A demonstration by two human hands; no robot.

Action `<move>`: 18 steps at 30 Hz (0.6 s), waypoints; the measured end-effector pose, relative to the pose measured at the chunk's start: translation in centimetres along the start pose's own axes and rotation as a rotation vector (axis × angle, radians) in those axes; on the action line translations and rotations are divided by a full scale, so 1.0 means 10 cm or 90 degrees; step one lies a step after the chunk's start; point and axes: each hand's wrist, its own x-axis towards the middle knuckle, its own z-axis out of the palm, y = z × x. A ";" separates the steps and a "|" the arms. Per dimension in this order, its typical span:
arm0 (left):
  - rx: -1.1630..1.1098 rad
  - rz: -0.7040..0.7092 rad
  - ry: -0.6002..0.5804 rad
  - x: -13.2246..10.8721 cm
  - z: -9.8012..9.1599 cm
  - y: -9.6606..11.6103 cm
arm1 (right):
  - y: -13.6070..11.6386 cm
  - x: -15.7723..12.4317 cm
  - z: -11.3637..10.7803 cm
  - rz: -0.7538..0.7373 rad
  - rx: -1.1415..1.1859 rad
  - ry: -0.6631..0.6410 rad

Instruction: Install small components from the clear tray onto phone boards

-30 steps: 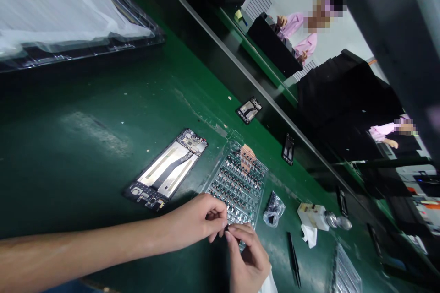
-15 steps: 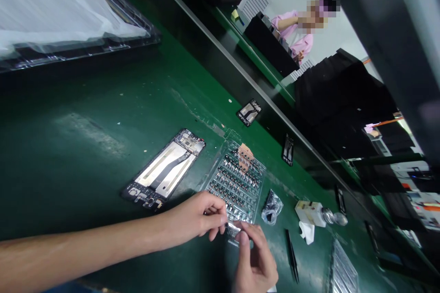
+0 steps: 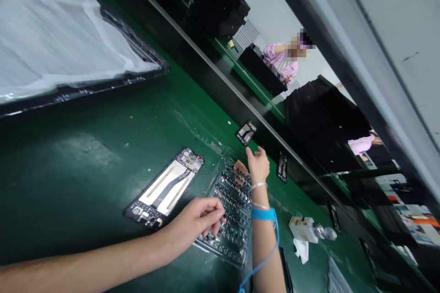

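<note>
Right hand (image 3: 257, 167) is held open, fingers released, by the far corner of the blister tray (image 3: 220, 249); left hand (image 3: 201, 217) is curled over it (any hold cannot be told); phone frame (image 3: 165, 187) is laid alongside on the tabletop (image 3: 68, 169).

The one camera sat on the person's head and looked forward and down across a green bench (image 3: 85, 183). It was rolled, so the bench's far edge (image 3: 220, 78) ran slantwise from 11 o'clock toward 4 o'clock. It worked close to the hands: the left hand (image 3: 195, 224) entered from 9 o'clock and the right hand (image 3: 257, 165) rose from 6 o'clock, both near a tray (image 3: 228, 210) at center. A co-worker (image 3: 280, 57) showed far off at 1 o'clock.
</note>
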 end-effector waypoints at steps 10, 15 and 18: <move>-0.052 0.059 0.068 0.11 -0.01 -0.01 | -0.54 0.53 0.50 0.112 0.013 -0.013; -0.057 0.049 0.071 0.09 -0.03 0.02 | -0.30 0.54 0.15 0.112 0.181 -0.066; -0.041 0.053 0.089 0.06 -0.06 0.07 | -0.04 0.17 -0.15 0.065 0.299 -0.107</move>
